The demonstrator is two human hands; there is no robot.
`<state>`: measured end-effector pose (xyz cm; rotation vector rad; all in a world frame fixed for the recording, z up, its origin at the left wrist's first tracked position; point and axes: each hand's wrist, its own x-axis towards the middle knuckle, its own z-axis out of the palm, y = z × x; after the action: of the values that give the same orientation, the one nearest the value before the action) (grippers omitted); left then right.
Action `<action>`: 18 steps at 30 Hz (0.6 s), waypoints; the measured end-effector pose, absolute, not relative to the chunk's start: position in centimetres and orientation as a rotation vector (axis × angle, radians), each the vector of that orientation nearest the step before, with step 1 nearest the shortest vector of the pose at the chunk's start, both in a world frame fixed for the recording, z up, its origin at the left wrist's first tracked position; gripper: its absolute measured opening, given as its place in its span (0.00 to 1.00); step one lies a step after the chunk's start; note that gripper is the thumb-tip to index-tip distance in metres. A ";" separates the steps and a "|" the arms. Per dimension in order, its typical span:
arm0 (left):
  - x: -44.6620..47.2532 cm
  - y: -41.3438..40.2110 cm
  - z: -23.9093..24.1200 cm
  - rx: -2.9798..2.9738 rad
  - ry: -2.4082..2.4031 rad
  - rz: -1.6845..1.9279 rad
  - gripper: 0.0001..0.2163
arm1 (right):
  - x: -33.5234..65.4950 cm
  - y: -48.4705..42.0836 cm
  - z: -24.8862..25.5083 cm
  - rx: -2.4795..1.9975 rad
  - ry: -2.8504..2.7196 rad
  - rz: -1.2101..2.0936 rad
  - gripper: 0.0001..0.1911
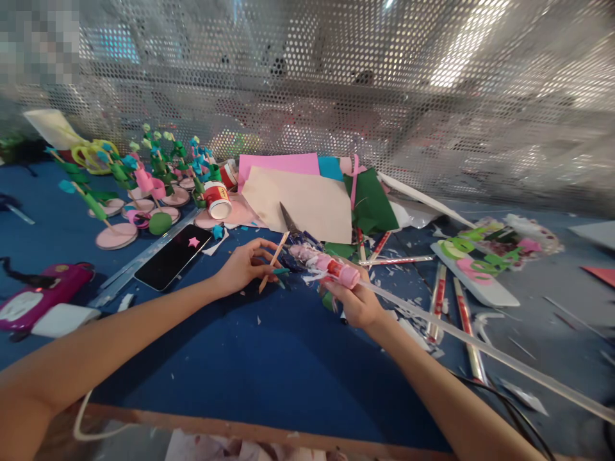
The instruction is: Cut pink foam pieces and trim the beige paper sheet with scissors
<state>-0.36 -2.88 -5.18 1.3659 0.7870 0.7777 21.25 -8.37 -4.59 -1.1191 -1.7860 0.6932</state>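
My left hand (243, 267) is closed around a thin wooden stick (275, 257), which slants upward between the fingers. A small teal scrap (281, 271) shows at the fingertips; whether it is attached to the stick I cannot tell. My right hand (359, 299) is wrapped around a pink glue gun (342, 271), its front end pointing left toward the stick. From its rear a long translucent glue stick (485, 347) runs to the lower right. White strands hang about the gun's front part. Just beyond lie dark-bladed scissors (289, 219), their handles partly hidden.
Paper flowers on round pink bases (116, 236) crowd the left back. Nearby are a phone (173, 257) with a pink star, a paper cup (218, 199) on its side and a purple device (45, 296). Paper sheets (300, 202) lie behind; wrapped sticks (465, 326) and scraps litter the right.
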 end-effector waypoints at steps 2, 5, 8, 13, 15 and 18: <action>-0.3 -2.9 -5.1 1.373 0.773 0.779 0.18 | 21.4 -8.2 -5.0 -1.142 -1.747 0.687 0.12; -0.3 -2.9 -5.2 1.379 0.757 0.786 0.18 | 21.6 -8.0 -5.3 -1.154 -1.716 0.651 0.13; -0.3 -3.0 -5.3 1.371 0.757 0.786 0.18 | 21.5 -8.1 -4.9 -1.155 -1.737 0.613 0.14; -0.4 -2.9 -5.4 1.369 0.772 0.775 0.17 | 21.3 -8.4 -4.0 -1.135 -1.848 0.652 0.12; -0.4 -2.9 -5.4 1.363 0.774 0.778 0.17 | 21.4 -8.4 -3.8 -1.140 -1.867 0.673 0.12; -0.4 -2.8 -5.5 1.363 0.773 0.780 0.18 | 21.4 -8.5 -3.5 -1.155 -1.889 0.703 0.12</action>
<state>-0.39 -2.83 -5.49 1.3625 0.7727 0.7799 21.38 -8.51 -3.53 -1.1555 -1.8886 0.7031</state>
